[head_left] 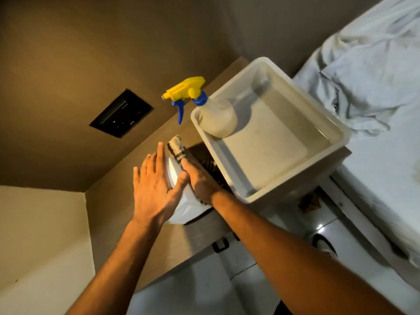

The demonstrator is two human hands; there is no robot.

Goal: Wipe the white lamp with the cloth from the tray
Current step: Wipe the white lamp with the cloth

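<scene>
The white lamp (184,208) stands on a wooden bedside shelf (200,237), mostly covered by my hands. My left hand (151,189) lies over the lamp's left side with fingers spread and the thumb across its front, holding it steady. My right hand (201,178) presses a brown and grey cloth (176,147) against the lamp's top and right side; one end of the cloth sticks up above my fingers. The white tray (227,160) sits just to the right, touching my right wrist area.
A spray bottle (217,118) with a yellow and blue trigger head leans in the tray's far corner. A black panel (121,113) is set in the wall at left. A bed with rumpled white sheets (368,87) fills the right side. Tiled floor lies below.
</scene>
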